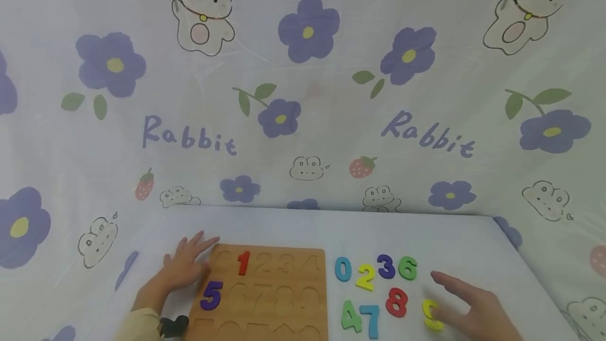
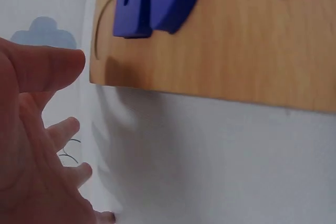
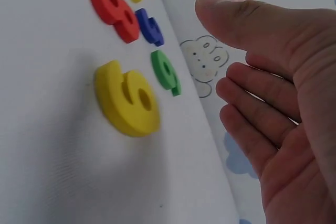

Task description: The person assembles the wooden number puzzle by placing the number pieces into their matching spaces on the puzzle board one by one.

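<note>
A wooden number board [image 1: 265, 304] lies on the table, with a red 1 [image 1: 243, 263] and a purple 5 [image 1: 211, 296] on it. Beside the board's upper left corner is my left hand [image 1: 185, 263], its fingers spread and holding nothing. To the right, my right hand [image 1: 478, 307] hovers around a yellow 9 [image 3: 126, 98]; thumb and fingers are apart with no piece between them. In the right wrist view the yellow 9 lies flat on the table, apart from the hand.
Between board and right hand lie loose number pieces: blue 0 [image 1: 343, 269], yellow 2 [image 1: 365, 277], purple 3 [image 1: 386, 266], green 6 [image 1: 407, 268], green 4 [image 1: 351, 317], blue 7 [image 1: 371, 320] and red 8 [image 1: 396, 302]. A rabbit-print curtain [image 1: 331, 88] hangs behind the white table [image 1: 284, 225].
</note>
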A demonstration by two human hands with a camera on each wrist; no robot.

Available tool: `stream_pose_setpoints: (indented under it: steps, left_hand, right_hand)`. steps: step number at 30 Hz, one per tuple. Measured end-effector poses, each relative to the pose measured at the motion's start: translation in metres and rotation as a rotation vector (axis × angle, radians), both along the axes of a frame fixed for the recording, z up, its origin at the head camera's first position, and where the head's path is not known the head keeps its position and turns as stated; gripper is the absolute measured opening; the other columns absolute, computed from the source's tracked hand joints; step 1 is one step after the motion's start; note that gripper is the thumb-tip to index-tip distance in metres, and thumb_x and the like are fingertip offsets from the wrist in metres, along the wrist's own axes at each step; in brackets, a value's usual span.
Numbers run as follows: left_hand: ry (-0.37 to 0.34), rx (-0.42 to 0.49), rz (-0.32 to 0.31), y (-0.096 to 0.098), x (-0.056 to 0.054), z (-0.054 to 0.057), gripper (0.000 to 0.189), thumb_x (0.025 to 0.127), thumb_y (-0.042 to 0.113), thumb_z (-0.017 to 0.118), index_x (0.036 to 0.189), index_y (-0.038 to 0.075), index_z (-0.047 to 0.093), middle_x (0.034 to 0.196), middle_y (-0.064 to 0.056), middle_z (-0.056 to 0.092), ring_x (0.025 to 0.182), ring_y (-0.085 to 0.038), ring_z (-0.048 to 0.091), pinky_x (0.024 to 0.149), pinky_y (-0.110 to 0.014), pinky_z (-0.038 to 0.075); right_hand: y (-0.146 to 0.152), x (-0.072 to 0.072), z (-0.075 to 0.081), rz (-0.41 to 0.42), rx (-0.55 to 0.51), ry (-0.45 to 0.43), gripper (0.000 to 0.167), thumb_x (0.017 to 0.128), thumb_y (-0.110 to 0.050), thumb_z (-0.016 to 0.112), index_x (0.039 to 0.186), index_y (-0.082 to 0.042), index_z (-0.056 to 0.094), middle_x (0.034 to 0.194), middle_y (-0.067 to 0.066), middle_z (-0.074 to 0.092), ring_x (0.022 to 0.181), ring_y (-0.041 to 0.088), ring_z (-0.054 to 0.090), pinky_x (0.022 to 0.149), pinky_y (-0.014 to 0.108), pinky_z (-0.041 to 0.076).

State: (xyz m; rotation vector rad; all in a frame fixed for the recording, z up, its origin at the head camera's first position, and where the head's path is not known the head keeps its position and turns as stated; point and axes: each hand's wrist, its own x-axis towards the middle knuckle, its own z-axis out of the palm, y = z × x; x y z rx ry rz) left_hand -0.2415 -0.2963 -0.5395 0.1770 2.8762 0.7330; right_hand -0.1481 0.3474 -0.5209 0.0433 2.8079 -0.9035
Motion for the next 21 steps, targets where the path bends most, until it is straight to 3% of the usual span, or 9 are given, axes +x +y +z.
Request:
stream_pose_setpoints:
  steps: [4,8,16,21]
  left_hand:
    - [-0.056,-0.028,0.003,0.001,-0.002,-0.003,0.068,0.099,0.024,0.065,0.165,0.022,0.051,0.178,-0.031,0.022,0.159,-0.072,0.007,0.112,-0.098,0.002]
    - [-0.056,-0.062,-0.011,0.002,-0.004,-0.005,0.072,0.095,0.023,0.068,0.165,0.021,0.051,0.178,-0.031,0.024,0.158,-0.073,0.008,0.113,-0.098,0.002]
    - [-0.07,-0.082,-0.01,0.0,-0.003,-0.005,0.076,0.094,0.025,0.071,0.166,0.024,0.049,0.178,-0.029,0.023,0.159,-0.072,0.007,0.112,-0.098,-0.001]
    - [-0.083,-0.041,-0.019,-0.002,-0.003,-0.006,0.076,0.095,0.023,0.071,0.167,0.022,0.047,0.179,-0.03,0.019,0.159,-0.071,0.002,0.112,-0.098,-0.004]
  right_hand:
    - [-0.001,-0.003,-0.01,-0.035,-0.044,-0.093,0.09,0.088,-0.053,0.088,0.162,-0.013,0.055,0.161,0.017,0.06,0.15,0.053,0.05,0.112,0.072,0.051]
    - [-0.004,-0.002,-0.018,-0.068,-0.056,-0.148,0.094,0.083,-0.051,0.092,0.162,-0.015,0.055,0.162,0.018,0.059,0.151,0.055,0.046,0.112,0.076,0.048]
    - [-0.007,-0.002,-0.037,-0.125,-0.058,-0.207,0.088,0.083,-0.042,0.094,0.158,-0.014,0.059,0.157,0.012,0.065,0.148,0.051,0.05,0.114,0.077,0.045]
    - [-0.007,-0.001,-0.041,-0.097,-0.019,-0.179,0.081,0.086,-0.033,0.093,0.157,-0.011,0.061,0.155,0.013,0.066,0.149,0.052,0.05,0.114,0.074,0.047]
